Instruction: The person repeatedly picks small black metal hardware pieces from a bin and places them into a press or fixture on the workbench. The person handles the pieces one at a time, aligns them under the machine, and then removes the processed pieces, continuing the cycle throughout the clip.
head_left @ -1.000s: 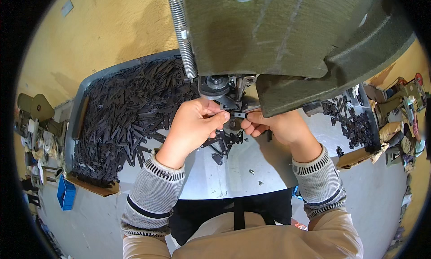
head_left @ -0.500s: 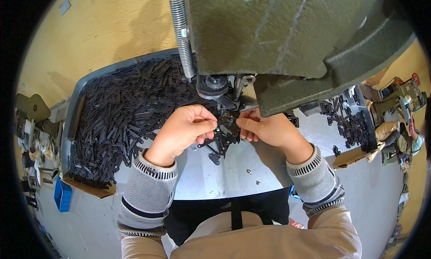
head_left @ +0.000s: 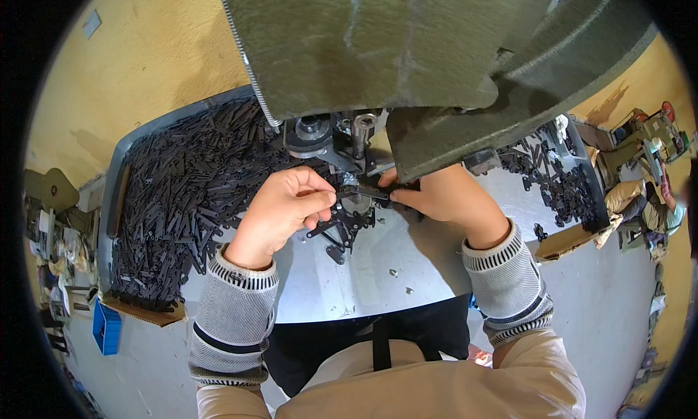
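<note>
My left hand (head_left: 287, 204) is closed in a pinch, left of the riveting-type machine's working point. Whatever lies between its fingertips is too small to make out. My right hand (head_left: 451, 197) pinches the right end of a black metal strip (head_left: 369, 192), its fingers partly under the machine's edge. The strip lies across the work point, just below the machine's round steel head (head_left: 310, 130) and upright rod (head_left: 362, 133). Below it, several black strips with holes, some joined (head_left: 336, 253), lie loosely in a small heap on the metal table (head_left: 363, 295).
A big pile of black strips (head_left: 189, 179) fills the left side inside a raised grey rim (head_left: 116, 179). More black parts (head_left: 563, 190) lie at right. The green machine body (head_left: 363, 48) overhangs the hands. A person (head_left: 672, 208) sits far right; a blue crate (head_left: 107, 328) stands far left.
The black strip between my hands now shows across the work point. My right hand has shifted slightly, with its thumb on the strip's end. The whole view has swung a little, moving the machine left.
</note>
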A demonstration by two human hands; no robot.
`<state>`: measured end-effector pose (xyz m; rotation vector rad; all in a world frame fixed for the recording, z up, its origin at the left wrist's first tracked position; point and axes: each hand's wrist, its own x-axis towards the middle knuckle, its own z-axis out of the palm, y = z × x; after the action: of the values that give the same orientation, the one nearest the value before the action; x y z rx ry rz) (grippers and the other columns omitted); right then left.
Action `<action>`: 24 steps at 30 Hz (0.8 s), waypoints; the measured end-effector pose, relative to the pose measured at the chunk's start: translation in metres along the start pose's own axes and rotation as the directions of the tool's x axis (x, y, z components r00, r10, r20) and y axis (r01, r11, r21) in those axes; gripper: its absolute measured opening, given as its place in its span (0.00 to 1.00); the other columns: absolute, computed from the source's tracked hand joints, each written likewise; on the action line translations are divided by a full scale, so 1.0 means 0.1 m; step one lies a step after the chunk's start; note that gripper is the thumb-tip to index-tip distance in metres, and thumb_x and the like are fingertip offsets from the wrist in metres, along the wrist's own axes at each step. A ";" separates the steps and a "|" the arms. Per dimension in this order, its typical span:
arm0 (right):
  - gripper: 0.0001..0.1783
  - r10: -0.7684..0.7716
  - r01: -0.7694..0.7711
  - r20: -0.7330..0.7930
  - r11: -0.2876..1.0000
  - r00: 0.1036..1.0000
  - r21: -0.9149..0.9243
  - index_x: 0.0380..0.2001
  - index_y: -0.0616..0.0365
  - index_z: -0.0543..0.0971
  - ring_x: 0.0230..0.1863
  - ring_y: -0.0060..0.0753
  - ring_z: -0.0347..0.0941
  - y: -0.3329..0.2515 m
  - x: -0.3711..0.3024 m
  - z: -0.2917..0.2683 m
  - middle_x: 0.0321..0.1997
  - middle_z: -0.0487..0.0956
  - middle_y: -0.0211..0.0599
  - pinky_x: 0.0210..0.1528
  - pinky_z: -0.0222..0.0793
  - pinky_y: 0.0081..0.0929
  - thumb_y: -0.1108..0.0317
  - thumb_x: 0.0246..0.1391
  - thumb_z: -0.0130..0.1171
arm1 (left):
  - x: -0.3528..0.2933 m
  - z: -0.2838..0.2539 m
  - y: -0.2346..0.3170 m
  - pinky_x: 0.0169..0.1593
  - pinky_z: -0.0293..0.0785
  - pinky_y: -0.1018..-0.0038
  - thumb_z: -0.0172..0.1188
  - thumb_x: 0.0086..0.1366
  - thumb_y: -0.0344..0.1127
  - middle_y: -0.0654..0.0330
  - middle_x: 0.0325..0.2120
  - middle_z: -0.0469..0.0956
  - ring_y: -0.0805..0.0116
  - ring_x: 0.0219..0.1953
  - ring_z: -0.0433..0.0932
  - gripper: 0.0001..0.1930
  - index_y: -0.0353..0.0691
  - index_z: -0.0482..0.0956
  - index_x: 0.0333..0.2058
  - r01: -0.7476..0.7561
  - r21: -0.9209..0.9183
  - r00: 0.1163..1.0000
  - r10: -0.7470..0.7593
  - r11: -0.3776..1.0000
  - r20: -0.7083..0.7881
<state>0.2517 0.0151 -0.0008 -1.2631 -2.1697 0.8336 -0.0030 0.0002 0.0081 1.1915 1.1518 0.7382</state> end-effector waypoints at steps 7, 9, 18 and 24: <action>0.14 -0.185 0.187 0.029 0.961 0.982 -0.202 0.34 0.52 0.83 0.32 0.42 0.78 -0.01 0.06 0.05 0.29 0.81 0.39 0.37 0.72 0.33 0.62 0.41 0.65 | 0.01 -0.01 -0.02 0.23 0.66 0.85 0.62 0.58 0.28 0.61 0.20 0.77 0.79 0.20 0.72 0.05 0.32 0.77 0.31 0.000 -0.003 0.999 0.000 1.000 -0.052; 0.15 -0.229 0.211 -0.030 0.932 0.973 -0.296 0.34 0.52 0.82 0.28 0.43 0.78 -0.02 0.04 0.07 0.24 0.80 0.38 0.34 0.73 0.33 0.60 0.40 0.65 | 0.02 -0.01 -0.03 0.22 0.66 0.86 0.62 0.58 0.28 0.62 0.19 0.77 0.80 0.18 0.71 0.05 0.33 0.78 0.30 0.014 0.015 0.996 -0.012 1.000 -0.085; 0.12 -0.199 0.145 -0.092 0.900 0.976 -0.411 0.32 0.52 0.79 0.29 0.41 0.78 -0.12 -0.02 0.19 0.28 0.80 0.35 0.33 0.73 0.32 0.65 0.39 0.63 | 0.02 -0.01 -0.04 0.21 0.64 0.86 0.61 0.59 0.29 0.62 0.20 0.77 0.81 0.18 0.70 0.04 0.34 0.78 0.31 0.001 -0.001 1.000 -0.001 1.000 -0.014; 0.12 -0.082 0.061 -0.073 0.965 0.994 -0.254 0.29 0.59 0.78 0.33 0.43 0.75 -0.07 -0.04 0.14 0.30 0.77 0.41 0.35 0.69 0.35 0.70 0.37 0.67 | 0.01 0.00 -0.04 0.21 0.64 0.86 0.60 0.59 0.29 0.62 0.20 0.77 0.81 0.18 0.70 0.04 0.35 0.78 0.31 -0.018 0.015 1.000 0.019 1.000 -0.013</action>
<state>0.2403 0.0054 -0.0056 -1.3031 -2.2928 0.4785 -0.0033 0.0005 0.0043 1.2129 1.1602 0.7534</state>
